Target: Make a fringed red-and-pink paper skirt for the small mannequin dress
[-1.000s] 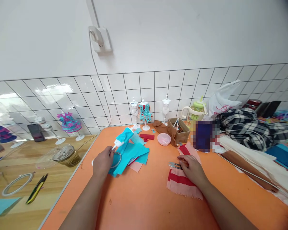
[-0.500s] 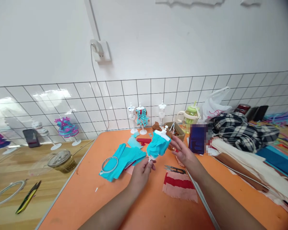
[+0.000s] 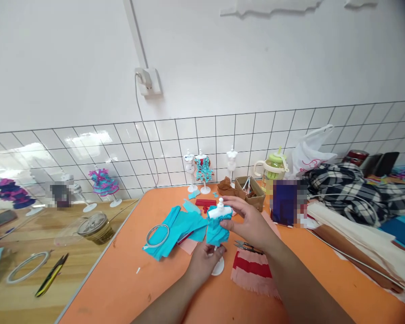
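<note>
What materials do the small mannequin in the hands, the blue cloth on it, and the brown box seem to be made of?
Mannequin: probably plastic; smooth, white, moulded-looking shoulders.
Blue cloth: likely thin fabric, matte, with soft creases.
Box: perhaps cardboard or thin wood; its dull brown walls leave this open.

Small white mannequin (image 3: 220, 212), near upright, between 5 and 6 o'clock of view centre. Crumpled turquoise cloth (image 3: 217, 233) wraps its torso; shoulders (image 3: 226, 210) and neck knob (image 3: 220, 202) show bare at 12 o'clock. Round white base (image 3: 218, 269) at 6 o'clock, partly hidden.
</note>
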Motion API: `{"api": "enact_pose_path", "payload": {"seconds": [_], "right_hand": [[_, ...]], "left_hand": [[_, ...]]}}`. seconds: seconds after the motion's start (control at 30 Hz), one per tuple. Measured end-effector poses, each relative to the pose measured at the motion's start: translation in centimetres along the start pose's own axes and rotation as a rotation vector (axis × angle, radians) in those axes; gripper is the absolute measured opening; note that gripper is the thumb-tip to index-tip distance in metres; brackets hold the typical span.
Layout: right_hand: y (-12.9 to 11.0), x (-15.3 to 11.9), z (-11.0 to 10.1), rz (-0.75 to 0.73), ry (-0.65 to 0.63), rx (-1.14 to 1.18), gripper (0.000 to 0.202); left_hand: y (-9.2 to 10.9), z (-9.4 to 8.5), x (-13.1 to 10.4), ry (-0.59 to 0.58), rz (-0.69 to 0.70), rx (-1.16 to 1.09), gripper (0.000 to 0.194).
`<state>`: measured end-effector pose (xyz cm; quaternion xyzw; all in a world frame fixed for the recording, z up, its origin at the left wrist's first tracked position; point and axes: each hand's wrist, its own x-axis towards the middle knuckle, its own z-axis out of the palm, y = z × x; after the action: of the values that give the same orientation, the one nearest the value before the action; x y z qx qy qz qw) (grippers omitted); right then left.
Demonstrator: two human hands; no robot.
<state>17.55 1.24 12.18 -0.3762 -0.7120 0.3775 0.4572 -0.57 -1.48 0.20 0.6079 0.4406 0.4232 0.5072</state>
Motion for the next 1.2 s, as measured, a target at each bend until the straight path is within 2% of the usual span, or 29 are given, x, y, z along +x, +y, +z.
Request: {"api": "enact_pose_path", "payload": {"seconds": [0.1,0.13,0.17,0.2,0.27,0.37,0.4,0.43,0.5,0.57,0.6,0.67,0.73,0.77,0.87,0.93,1.0,1.1,1.17,1.2], "right_hand": [[-0.4,-0.4,-0.6,0.035,-0.009,0.024,0.045],[-0.6,-0.6,-0.8,0.05,-0.013,0.017,0.045],[-0.8,-0.7,-0.9,0.06,-0.016,0.005,0.045],[-0.9,-0.8,-0.9,0.062,-0.014,-0.004,0.044],[-1.2,-1.0,-0.7,0.053,-0.019,0.017,0.041],[-1.4,-1.2,0.1,-0.021,-0.041,0.13,0.039],[-1.4,-1.2,0.3,-0.069,-0.041,0.154,0.039],[-1.4,-1.2,0.5,-0.128,-0.035,0.158,0.038],[-1.4,-1.2,0.4,-0.229,-0.025,0.106,0.035],[-1.3,-1.2,-0.1,-0.256,-0.062,0.006,0.039],[-1.1,-1.3,-0.5,-0.233,-0.099,-0.049,0.049],[-0.3,-1.8,-1.1,-0.158,-0.184,-0.156,0.082],[0.9,-2.8,-1.2,-0.108,-0.224,-0.232,0.097],[1.7,-3.4,-1.0,-0.098,-0.216,-0.255,0.092],[4.1,-5.3,0.4,-0.094,-0.151,-0.302,0.059],[5.4,-6.3,1.6,-0.099,-0.116,-0.351,0.044],[6.4,-6.8,2.7,-0.13,-0.12,-0.421,0.039],[7.5,-7.0,3.6,-0.173,-0.196,-0.545,0.032],[8.1,-6.9,3.8,-0.163,-0.241,-0.582,0.024],[8.3,-6.9,3.9,-0.154,-0.251,-0.579,0.02]], "left_hand": [[0.1,-2.0,0.6,-0.031,0.08,-0.105,0.054],[0.7,-2.8,0.7,0.017,0.125,-0.129,0.055],[1.7,-3.6,0.8,0.079,0.181,-0.129,0.054],[3.0,-4.3,0.9,0.093,0.223,-0.099,0.055],[6.1,-5.1,0.8,0.013,0.291,0.006,0.065],[10.3,-4.7,0.5,-0.151,0.269,0.067,0.106],[11.2,-4.3,0.4,-0.184,0.237,0.072,0.113],[11.8,-3.9,0.3,-0.192,0.192,0.08,0.114],[12.1,-3.4,0.0,-0.171,0.113,0.134,0.094],[12.0,-3.5,-0.5,-0.12,0.084,0.274,0.064],[11.8,-3.8,-0.8,-0.094,0.09,0.373,0.053],[11.2,-4.5,-1.3,-0.046,0.124,0.603,0.043],[10.1,-5.2,-1.9,-0.008,0.166,0.846,0.042],[9.3,-5.4,-2.1,-0.002,0.182,0.967,0.043],[6.2,-5.2,-2.4,-0.027,0.165,1.225,0.043],[4.0,-4.6,-2.5,-0.053,0.156,1.276,0.045],[2.3,-3.9,-2.6,-0.06,0.173,1.275,0.045],[1.3,-3.5,-3.0,-0.069,0.213,1.197,0.063],[1.4,-3.7,-3.4,-0.076,0.276,1.153,0.08],[1.6,-3.9,-3.6,-0.083,0.319,1.142,0.081]]}}
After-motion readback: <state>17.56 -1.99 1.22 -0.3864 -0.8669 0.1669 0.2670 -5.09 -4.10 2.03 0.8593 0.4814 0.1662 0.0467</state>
